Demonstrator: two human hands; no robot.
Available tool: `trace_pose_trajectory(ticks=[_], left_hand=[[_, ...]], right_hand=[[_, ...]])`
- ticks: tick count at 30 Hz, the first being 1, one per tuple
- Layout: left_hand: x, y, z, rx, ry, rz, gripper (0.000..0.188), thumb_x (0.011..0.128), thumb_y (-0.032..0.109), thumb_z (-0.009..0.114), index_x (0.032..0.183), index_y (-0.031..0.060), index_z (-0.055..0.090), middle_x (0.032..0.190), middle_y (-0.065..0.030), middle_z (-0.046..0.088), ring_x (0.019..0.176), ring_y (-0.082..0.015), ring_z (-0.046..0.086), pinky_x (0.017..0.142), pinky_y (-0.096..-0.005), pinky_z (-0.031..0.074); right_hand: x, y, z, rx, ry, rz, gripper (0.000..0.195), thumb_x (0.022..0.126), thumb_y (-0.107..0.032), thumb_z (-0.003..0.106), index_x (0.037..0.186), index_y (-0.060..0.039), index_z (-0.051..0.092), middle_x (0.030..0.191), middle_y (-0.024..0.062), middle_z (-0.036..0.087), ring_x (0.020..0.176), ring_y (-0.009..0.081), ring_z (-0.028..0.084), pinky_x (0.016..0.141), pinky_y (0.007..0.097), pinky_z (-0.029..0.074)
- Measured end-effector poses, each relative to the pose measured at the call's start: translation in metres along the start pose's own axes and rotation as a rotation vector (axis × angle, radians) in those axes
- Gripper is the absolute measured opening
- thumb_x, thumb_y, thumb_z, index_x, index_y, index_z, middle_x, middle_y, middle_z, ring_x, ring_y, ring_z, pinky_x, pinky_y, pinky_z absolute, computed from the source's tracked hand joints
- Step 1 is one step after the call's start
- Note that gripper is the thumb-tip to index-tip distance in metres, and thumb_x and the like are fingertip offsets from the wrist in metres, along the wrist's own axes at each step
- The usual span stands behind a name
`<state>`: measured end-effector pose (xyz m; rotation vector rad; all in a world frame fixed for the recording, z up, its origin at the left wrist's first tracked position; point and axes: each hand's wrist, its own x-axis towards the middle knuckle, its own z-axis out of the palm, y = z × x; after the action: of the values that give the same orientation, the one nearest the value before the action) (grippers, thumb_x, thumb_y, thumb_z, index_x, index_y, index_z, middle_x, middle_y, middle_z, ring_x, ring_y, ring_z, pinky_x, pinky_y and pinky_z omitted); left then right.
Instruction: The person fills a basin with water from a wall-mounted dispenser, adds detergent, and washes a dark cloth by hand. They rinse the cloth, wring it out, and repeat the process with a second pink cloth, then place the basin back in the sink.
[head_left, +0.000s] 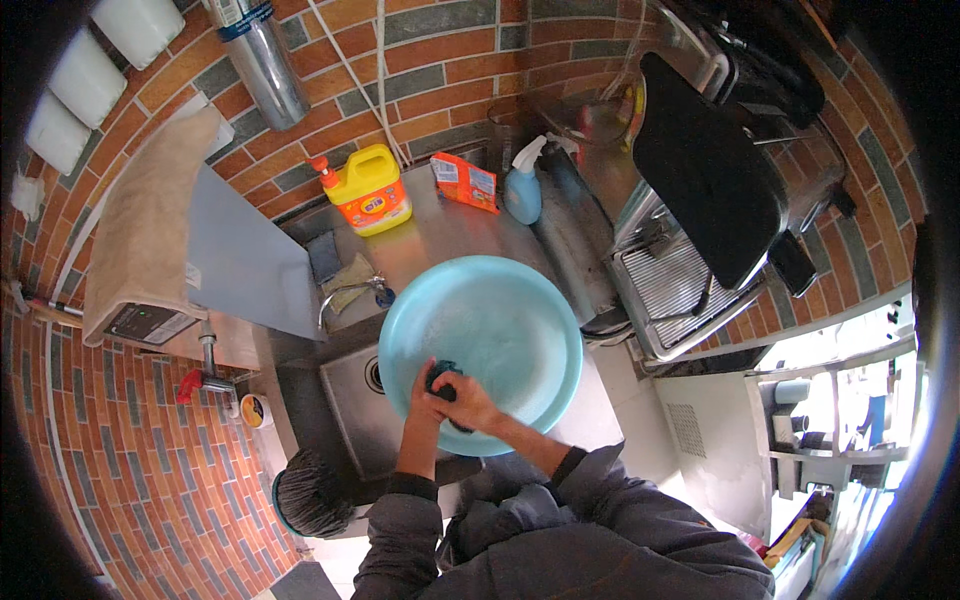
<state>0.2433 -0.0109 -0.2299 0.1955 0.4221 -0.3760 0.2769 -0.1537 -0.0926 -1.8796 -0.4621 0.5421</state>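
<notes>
A large light-blue plastic basin (517, 337) with cloudy water in it rests over the right part of the steel sink and its counter. Over the basin's lower left, both hands are on a dark wet cloth-like item (445, 372). My left hand (426, 397) grips it from the left side. From the right, my right hand (466, 401) curls its fingers on the same dark item, close against the left hand. Part of the item hangs below the hands; its exact kind cannot be told.
Behind the basin stand a yellow detergent jug (372, 191), an orange packet (465, 184) and a blue spray bottle (523, 191). A small metal tap (352, 289) is at the left. An espresso machine (675, 285) stands right; a bundle of dark mop-like strands (313, 495) is lower left.
</notes>
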Motion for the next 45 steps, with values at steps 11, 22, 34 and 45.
trace_pose_trajectory(ticks=[11,22,34,45], left_hand=[[-0.005,-0.039,0.130,0.658,0.545,0.383,0.031,0.080,0.021,0.064,0.101,-0.0009,0.057,0.093,-0.0084,0.059,0.086,-0.0193,0.057,0.072,-0.0329,0.047],[-0.033,-0.025,0.177,0.832,0.361,0.610,0.026,0.078,-0.001,0.061,0.102,-0.0057,0.056,0.084,-0.0094,0.059,0.070,-0.0152,0.060,0.060,-0.0275,0.056],[-0.064,0.016,0.215,1.645,0.315,0.803,0.021,0.079,0.005,0.060,0.100,0.0059,0.060,0.084,-0.0132,0.060,0.071,-0.0186,0.059,0.065,-0.0305,0.049],[-0.052,-0.001,0.206,1.794,-0.041,0.662,0.035,0.071,-0.001,0.064,0.103,0.0071,0.052,0.105,-0.0114,0.055,0.097,-0.0253,0.052,0.084,-0.0355,0.041]], right_hand=[[0.032,0.103,-0.046,-0.513,0.264,-0.045,0.017,0.082,-0.016,0.050,0.095,-0.0052,0.053,0.088,0.0165,0.056,0.080,0.0359,0.055,0.069,0.0438,0.046],[-0.004,0.023,-0.056,-0.290,0.230,-0.182,0.033,0.070,-0.009,0.067,0.102,-0.0056,0.058,0.096,0.0150,0.057,0.086,0.0328,0.057,0.072,0.0385,0.047],[0.002,-0.004,-0.111,-0.066,0.116,-0.203,0.017,0.081,-0.012,0.058,0.095,-0.0022,0.060,0.080,0.0120,0.058,0.073,0.0250,0.057,0.068,0.0350,0.045],[-0.014,-0.065,-0.122,0.076,-0.232,-0.132,0.024,0.081,-0.021,0.062,0.090,-0.0003,0.056,0.082,0.0100,0.058,0.081,0.0182,0.056,0.073,0.0303,0.044]])
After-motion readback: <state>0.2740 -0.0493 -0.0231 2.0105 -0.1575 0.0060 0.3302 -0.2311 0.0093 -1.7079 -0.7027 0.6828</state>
